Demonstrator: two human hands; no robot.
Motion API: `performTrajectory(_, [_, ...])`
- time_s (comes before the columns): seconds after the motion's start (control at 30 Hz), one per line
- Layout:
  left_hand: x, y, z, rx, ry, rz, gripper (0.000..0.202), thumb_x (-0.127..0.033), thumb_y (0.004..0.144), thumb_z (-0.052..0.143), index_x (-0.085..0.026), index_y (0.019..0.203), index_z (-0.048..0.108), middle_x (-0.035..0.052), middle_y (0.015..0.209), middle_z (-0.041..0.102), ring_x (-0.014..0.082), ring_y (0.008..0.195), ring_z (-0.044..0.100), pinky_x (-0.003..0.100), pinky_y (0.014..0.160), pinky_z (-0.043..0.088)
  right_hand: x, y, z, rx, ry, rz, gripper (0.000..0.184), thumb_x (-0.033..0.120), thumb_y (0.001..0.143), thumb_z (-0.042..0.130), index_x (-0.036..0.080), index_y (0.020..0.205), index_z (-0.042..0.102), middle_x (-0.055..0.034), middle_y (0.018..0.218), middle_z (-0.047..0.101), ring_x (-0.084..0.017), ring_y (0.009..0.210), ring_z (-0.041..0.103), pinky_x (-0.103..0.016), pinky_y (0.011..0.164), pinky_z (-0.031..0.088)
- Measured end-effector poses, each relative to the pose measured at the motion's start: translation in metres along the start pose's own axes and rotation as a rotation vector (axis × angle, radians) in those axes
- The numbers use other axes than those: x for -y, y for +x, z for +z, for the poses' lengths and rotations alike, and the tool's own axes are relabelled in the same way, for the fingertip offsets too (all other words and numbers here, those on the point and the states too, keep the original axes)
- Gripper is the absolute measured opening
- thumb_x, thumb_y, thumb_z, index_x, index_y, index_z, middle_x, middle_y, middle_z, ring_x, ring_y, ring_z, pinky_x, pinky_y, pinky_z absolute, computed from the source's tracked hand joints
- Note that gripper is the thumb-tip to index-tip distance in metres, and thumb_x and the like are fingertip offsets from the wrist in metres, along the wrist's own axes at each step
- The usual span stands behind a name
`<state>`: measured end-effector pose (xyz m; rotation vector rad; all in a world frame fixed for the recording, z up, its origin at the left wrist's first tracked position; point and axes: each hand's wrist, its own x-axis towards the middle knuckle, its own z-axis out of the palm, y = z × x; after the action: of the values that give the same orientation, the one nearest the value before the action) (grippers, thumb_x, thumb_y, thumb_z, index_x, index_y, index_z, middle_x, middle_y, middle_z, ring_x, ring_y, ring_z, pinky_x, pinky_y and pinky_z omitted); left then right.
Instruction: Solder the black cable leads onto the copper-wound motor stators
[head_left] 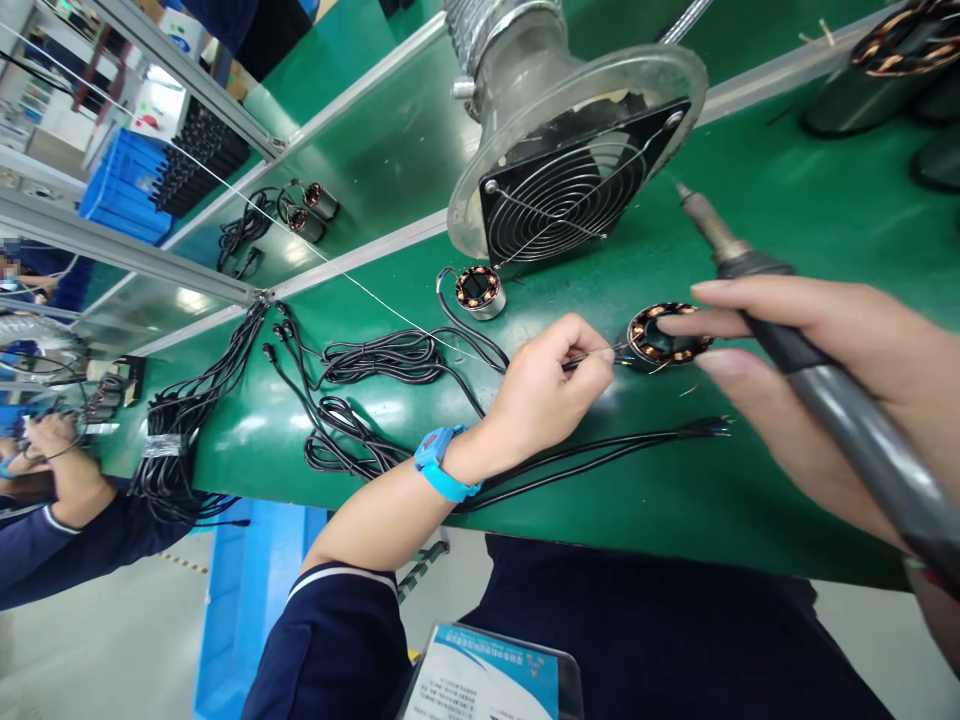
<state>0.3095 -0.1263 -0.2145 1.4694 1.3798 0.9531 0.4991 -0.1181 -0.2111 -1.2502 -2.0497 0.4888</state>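
Note:
My left hand [555,385], with a blue wristband, pinches the end of a black cable [574,362] close to a stator [641,345] with copper windings. Thin wire ends show between fingertips and stator. In my right hand [877,345] is a soldering iron [840,400], its tip raised and pointing up to the left, away from the stator. The right index finger and thumb reach to the stator's right side; whether they touch it is unclear. A second wound stator [480,290], with a cable attached, stands farther left. Other stripped cable ends [705,428] lie nearer me.
A fume hood with a fan grille [566,215] hangs over the back of the green bench [585,500]. Coiled black cables [382,358] and a cable bundle [169,430] lie left. Dark cylinders [847,105] stand at back right. A co-worker's hands [52,435] are far left.

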Motion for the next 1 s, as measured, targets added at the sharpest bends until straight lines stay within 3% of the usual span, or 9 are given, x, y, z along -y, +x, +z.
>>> performTrajectory(0.17, [-0.002,0.000,0.000,0.008,0.002,-0.009,0.012,-0.016,0.082,0.052,-0.018,0.071,0.048,-0.0048,0.063,0.051,0.0064,0.059,0.045,0.021,0.058,0.036,-0.001,0.002,0.015,0.011,0.048,-0.189,0.042,0.041,0.094,0.050,0.029,0.134,0.046,-0.0017,0.113,0.065,-0.020,0.105,0.060,-0.036,0.088,0.049])
performTrajectory(0.33, [0.000,-0.001,-0.001,0.026,-0.039,-0.012,0.011,-0.018,0.084,0.052,-0.018,0.074,0.048,-0.0039,0.066,0.052,0.0071,0.062,0.046,0.022,0.058,0.036,-0.003,-0.003,0.023,-0.082,-0.003,-0.127,0.042,0.037,0.092,0.053,0.029,0.132,0.045,-0.0008,0.099,0.067,-0.020,0.093,0.061,-0.038,0.081,0.047])
performTrajectory(0.43, [0.002,-0.001,0.000,0.042,-0.072,-0.006,0.010,-0.019,0.085,0.052,-0.018,0.076,0.048,-0.0038,0.067,0.052,0.0073,0.063,0.047,0.022,0.059,0.036,-0.001,-0.004,0.026,-0.073,-0.031,-0.170,0.036,0.037,0.092,0.051,0.027,0.127,0.048,-0.0004,0.087,0.066,-0.021,0.086,0.061,-0.039,0.077,0.045])
performTrajectory(0.6, [0.004,-0.006,0.002,0.020,-0.119,0.013,0.004,-0.020,0.090,0.047,-0.019,0.086,0.047,-0.0036,0.071,0.051,0.0078,0.066,0.047,0.023,0.062,0.038,0.004,-0.004,0.033,-0.122,0.044,-0.165,0.036,0.033,0.092,0.053,0.027,0.127,0.047,0.0004,0.089,0.066,-0.019,0.092,0.062,-0.038,0.086,0.045])
performTrajectory(0.77, [0.006,-0.011,0.000,0.004,-0.056,0.121,0.011,-0.027,0.093,0.046,-0.019,0.085,0.046,-0.0007,0.078,0.051,0.0094,0.070,0.047,0.025,0.065,0.039,0.002,-0.002,0.034,-0.163,0.125,-0.151,0.043,0.032,0.089,0.060,0.028,0.130,0.047,0.0019,0.087,0.066,-0.018,0.095,0.063,-0.036,0.087,0.046])
performTrajectory(1.0, [0.013,-0.006,0.000,-0.022,0.039,0.409,0.016,-0.027,0.093,0.051,-0.017,0.080,0.054,0.0020,0.080,0.057,0.0116,0.082,0.053,0.026,0.076,0.043,0.000,0.001,0.034,-0.154,0.267,-0.126,0.045,0.027,0.086,0.064,0.025,0.128,0.049,0.0035,0.085,0.064,-0.013,0.090,0.063,-0.031,0.088,0.049])
